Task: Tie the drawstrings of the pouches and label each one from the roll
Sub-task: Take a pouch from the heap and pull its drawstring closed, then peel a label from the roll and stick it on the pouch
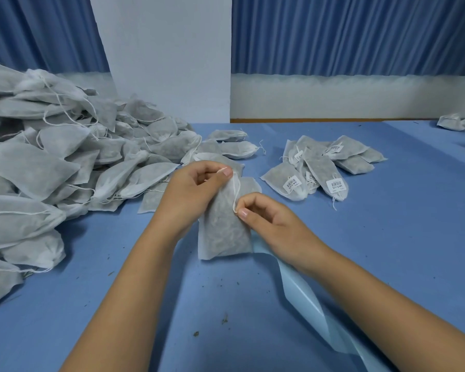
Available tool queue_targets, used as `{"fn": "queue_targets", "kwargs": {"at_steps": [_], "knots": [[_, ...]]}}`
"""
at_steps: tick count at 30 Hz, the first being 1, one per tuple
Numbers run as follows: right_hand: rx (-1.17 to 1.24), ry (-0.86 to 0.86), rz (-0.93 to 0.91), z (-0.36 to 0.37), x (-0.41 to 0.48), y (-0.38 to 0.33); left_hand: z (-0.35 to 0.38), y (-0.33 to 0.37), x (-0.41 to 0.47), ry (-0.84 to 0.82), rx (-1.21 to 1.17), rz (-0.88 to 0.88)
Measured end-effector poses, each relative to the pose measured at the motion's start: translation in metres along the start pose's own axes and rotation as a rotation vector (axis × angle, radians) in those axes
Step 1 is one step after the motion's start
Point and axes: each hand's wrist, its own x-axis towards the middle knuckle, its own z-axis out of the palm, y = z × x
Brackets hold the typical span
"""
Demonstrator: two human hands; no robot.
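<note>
**Drawstring pinched at both ends, knot not yet made**

The pouch (223,226) stands on its lower edge between the two hands, with its gathered mouth up at the left thumb. Its white drawstring (236,191) runs down the near face from one hand to the other. The left hand (196,189) has its fingers curled and pinches the upper end of the string against the pouch neck. The right hand (266,218), just below and to the side, nips the lower end between thumb and forefinger. The string between them looks only lightly taut.

To my eye this is the tying step, and no label shows on this pouch. To do it well, the left pinch should stay tight on the neck so the gathers don't loosen. The right hand can then loop the free end and draw it snug without jerking, since the fabric looks thin and the fill is loose.

A pale blue strip (304,296) trails from under the right wrist toward the body. It is probably label backing, though no labels show on it. Beyond the right hand lie the labelled pouches (322,167). Outward from the left hand rises a big heap of unlabelled pouches (51,162). All of this rests on the blue table (387,237).
</note>
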Motion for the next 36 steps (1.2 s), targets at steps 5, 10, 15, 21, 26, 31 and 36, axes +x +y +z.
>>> {"fn": "queue_targets", "kwargs": {"at_steps": [5,10,15,21,26,31,36], "knots": [[-0.080,0.098,-0.003,-0.002,0.001,0.002,0.009,0.000,-0.002,-0.036,0.056,-0.013],[-0.006,0.189,0.003,-0.008,0.003,0.003,-0.003,-0.001,-0.003,-0.236,0.109,-0.202],[-0.046,0.116,-0.045,-0.007,0.002,0.002,0.004,-0.005,-0.001,-0.047,0.245,-0.131],[-0.194,0.093,-0.067,-0.004,-0.001,0.003,0.007,-0.006,-0.002,-0.067,0.205,-0.112],[-0.165,0.093,0.007,-0.010,0.002,0.002,-0.001,-0.005,-0.003,-0.242,0.089,-0.204],[0.072,0.283,0.132,-0.029,0.009,-0.004,-0.010,-0.008,0.001,-0.170,0.095,-0.331],[-0.242,0.435,0.295,-0.048,0.014,0.007,-0.015,-0.011,0.003,-0.120,0.114,-0.421]]}}
